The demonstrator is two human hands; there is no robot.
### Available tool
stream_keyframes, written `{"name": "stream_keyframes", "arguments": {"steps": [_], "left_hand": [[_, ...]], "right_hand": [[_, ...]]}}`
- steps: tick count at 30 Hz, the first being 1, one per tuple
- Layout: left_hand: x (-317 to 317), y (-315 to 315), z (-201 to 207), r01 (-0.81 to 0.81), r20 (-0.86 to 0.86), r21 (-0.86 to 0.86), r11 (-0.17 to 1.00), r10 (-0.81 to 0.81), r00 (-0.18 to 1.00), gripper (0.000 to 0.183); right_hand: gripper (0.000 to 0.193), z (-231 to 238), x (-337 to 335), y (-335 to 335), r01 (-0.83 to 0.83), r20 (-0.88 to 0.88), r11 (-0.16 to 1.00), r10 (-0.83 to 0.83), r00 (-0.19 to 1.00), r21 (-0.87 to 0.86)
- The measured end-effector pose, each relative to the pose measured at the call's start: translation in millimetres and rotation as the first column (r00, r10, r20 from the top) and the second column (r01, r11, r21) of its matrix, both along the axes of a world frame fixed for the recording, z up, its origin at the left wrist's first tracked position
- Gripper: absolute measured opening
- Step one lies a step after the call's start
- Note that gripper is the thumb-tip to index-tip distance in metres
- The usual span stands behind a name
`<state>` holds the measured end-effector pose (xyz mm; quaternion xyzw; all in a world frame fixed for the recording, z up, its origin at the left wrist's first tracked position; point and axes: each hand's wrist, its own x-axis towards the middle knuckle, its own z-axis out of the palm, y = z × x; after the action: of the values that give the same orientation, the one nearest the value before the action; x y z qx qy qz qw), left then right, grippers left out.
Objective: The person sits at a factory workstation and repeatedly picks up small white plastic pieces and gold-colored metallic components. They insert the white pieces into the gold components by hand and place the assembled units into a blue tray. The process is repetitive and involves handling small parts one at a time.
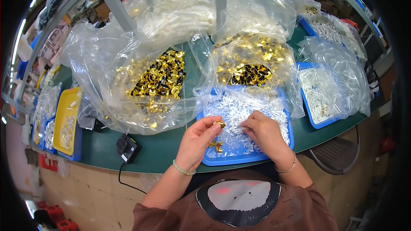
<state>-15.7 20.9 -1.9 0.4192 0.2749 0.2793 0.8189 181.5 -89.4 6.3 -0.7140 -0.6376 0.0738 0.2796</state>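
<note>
Between thumb and fingers, my left hand [198, 140] pinches a small shiny gold curved piece [220, 124] above the left part of a blue tray [239, 159]. My right hand [266, 136] is over the same tray, fingers bent down and pressed together at the heap of small white strips [234, 112]; whether a strip is between the fingertips is hidden. Below my left hand, a few loose gold pieces [218, 147] lie in the tray among small pale translucent bits.
Clear bags of gold-and-black pieces [165, 75] [252, 75] lie behind the tray. Bags of white parts [180, 21] stand farther back. At right is another blue tray [319, 124]; at left are a yellow tray [64, 147] and a black corded device [128, 149]. People sit across the table.
</note>
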Motion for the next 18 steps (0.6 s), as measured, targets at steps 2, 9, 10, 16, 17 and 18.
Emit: {"name": "stream_keyframes", "arguments": {"steps": [2, 9, 10, 16, 17, 18], "left_hand": [[-0.1, 0.1, -2.1, 0.004, -0.017, 0.028, 1.0, -0.003, 1.0, 0.026], [2.3, -2.1, -4.2, 0.083, 0.034, -0.126, 0.989, -0.079, 0.996, 0.027], [4.1, -3.6, -4.3, 0.094, 0.044, -0.155, 0.983, -0.088, 0.995, 0.027], [10.0, -8.0, -6.6, 0.144, 0.119, -0.249, 0.958, -0.118, 0.986, 0.026], [10.8, -8.6, -6.6, 0.154, 0.149, -0.263, 0.952, -0.118, 0.982, 0.026], [12.0, -9.2, -6.4, 0.165, 0.178, -0.277, 0.947, -0.118, 0.977, 0.026]], "right_hand": [[0.01, 3.1, 0.8, -1.3, -0.017, -0.052, 1.0, 0.017, 0.998, 0.009], [0.008, 14.3, -0.2, -0.5, 0.063, -0.3, 0.997, -0.046, 0.953, 0.046], [0.008, 19.4, -1.1, -0.2, 0.071, -0.327, 0.997, -0.053, 0.944, 0.043], [0.008, 22.3, -5.4, 2.0, 0.044, -0.359, 0.989, 0.01, 0.933, 0.14], [0.009, 24.7, -6.6, 1.0, 0.028, -0.367, 0.994, 0.012, 0.93, 0.105], [0.008, 23.9, -7.8, 1.1, 0.015, -0.369, 0.993, 0.029, 0.929, 0.115]]}}
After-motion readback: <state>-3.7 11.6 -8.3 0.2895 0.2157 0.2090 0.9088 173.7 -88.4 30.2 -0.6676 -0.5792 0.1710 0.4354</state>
